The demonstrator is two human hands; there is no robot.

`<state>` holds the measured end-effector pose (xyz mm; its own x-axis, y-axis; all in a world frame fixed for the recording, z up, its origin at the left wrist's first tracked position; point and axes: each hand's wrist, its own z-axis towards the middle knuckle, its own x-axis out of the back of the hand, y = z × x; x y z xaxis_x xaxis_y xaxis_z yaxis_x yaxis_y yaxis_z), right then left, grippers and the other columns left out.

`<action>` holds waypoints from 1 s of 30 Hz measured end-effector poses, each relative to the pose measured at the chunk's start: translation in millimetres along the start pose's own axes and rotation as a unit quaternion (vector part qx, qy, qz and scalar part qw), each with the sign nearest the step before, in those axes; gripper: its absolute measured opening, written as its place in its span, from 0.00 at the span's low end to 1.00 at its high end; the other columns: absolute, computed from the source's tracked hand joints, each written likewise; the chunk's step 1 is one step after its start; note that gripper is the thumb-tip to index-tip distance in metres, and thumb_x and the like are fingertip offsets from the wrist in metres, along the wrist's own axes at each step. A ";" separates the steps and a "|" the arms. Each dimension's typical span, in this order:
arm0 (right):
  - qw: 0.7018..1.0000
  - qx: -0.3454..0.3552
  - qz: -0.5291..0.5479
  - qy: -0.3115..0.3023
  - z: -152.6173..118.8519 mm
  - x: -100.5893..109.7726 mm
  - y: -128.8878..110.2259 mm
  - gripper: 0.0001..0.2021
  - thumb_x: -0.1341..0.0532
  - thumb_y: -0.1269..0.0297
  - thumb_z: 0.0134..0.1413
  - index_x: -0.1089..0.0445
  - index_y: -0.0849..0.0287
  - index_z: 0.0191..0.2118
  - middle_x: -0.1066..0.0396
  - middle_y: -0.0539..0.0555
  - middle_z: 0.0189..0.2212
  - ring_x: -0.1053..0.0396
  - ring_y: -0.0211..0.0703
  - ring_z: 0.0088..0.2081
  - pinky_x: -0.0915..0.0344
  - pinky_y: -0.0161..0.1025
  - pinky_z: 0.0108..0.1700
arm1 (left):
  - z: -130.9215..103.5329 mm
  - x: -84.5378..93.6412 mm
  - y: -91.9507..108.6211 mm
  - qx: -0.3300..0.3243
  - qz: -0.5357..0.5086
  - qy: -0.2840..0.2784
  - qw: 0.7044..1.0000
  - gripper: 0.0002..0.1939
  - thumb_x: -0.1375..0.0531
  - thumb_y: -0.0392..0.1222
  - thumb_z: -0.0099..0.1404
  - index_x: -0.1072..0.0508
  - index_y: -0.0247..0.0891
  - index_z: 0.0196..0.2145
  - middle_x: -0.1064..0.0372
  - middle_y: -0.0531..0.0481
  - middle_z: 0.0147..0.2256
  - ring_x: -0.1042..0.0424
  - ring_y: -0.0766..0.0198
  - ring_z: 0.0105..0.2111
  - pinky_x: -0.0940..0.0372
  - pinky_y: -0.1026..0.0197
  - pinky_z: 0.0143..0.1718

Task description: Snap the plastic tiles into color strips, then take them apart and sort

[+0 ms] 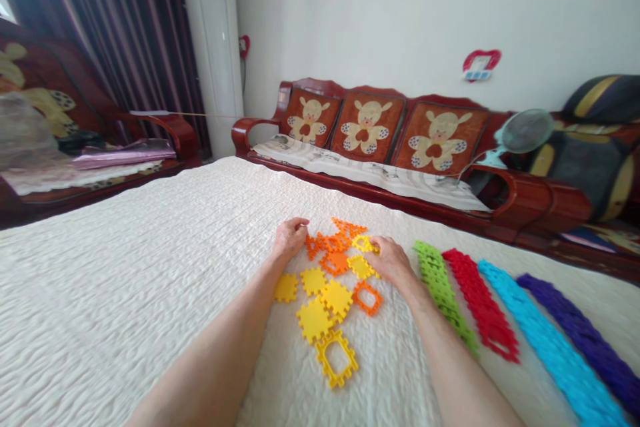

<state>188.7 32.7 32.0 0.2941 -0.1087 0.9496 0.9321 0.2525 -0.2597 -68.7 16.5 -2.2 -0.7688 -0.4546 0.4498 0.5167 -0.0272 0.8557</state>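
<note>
We see yellow tiles (314, 320) and orange pieces (336, 263) on a white quilted cover (175, 267). To the right run rows of green (440, 287), red (480, 303), light blue (545, 340) and purple (580, 327). We see pale bears patterned on the far reddish-brown cushions (367, 125).

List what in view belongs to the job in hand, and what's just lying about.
Job in hand:
- yellow pieces, one at the right hand
- orange pieces, beside the left hand
- probably the green, red, blue and purple strips

Just lying about, it seems:
- fan
- bear cushions
- pink package
</note>
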 end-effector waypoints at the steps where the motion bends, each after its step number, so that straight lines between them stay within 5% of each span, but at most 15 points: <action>1: 1.000 -0.001 0.010 -0.003 -0.1 1.1 -0.3 0.17 0.43 0.64 0.48 0.30 0.61 0.46 0.30 0.59 0.44 0.32 0.45 0.44 0.41 0.37 0.46 | 0.3 -0.3 -0.5 0.000 -0.003 0.002 1.000 0.16 0.47 0.36 0.56 0.23 0.36 0.39 0.28 0.52 0.23 0.32 0.68 0.23 0.38 0.67 0.29; 11: 0.997 0.017 0.028 -0.064 -2.2 14.9 -3.8 0.11 0.42 0.67 0.45 0.28 0.57 0.37 0.26 0.53 0.39 0.30 0.42 0.41 0.39 0.35 0.43 | -1.4 2.4 2.9 -0.006 -0.007 0.002 1.000 0.16 0.47 0.36 0.55 0.23 0.35 0.39 0.29 0.52 0.23 0.32 0.68 0.23 0.38 0.67 0.29; 22: 0.995 -0.046 0.035 0.077 7.4 20.7 15.9 0.12 0.42 0.70 0.44 0.27 0.61 0.38 0.31 0.58 0.44 0.33 0.44 0.45 0.40 0.35 0.50 | 0.4 -0.3 -0.7 0.005 0.000 -0.004 1.000 0.17 0.47 0.36 0.55 0.23 0.37 0.39 0.28 0.53 0.22 0.33 0.68 0.22 0.39 0.67 0.28; 30: 0.993 -0.070 -0.030 0.089 7.3 4.7 28.5 0.16 0.43 0.68 0.48 0.30 0.64 0.44 0.31 0.62 0.45 0.34 0.46 0.47 0.41 0.36 0.51 | 1.6 -1.9 -3.1 0.001 -0.001 -0.003 1.000 0.17 0.47 0.37 0.55 0.23 0.36 0.39 0.28 0.53 0.23 0.34 0.69 0.22 0.39 0.67 0.28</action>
<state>215.1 46.5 30.4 0.2574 -0.2917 0.9212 0.9659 0.1055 -0.2364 -69.5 18.8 -5.3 -0.7719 -0.4487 0.4504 0.5150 -0.0261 0.8568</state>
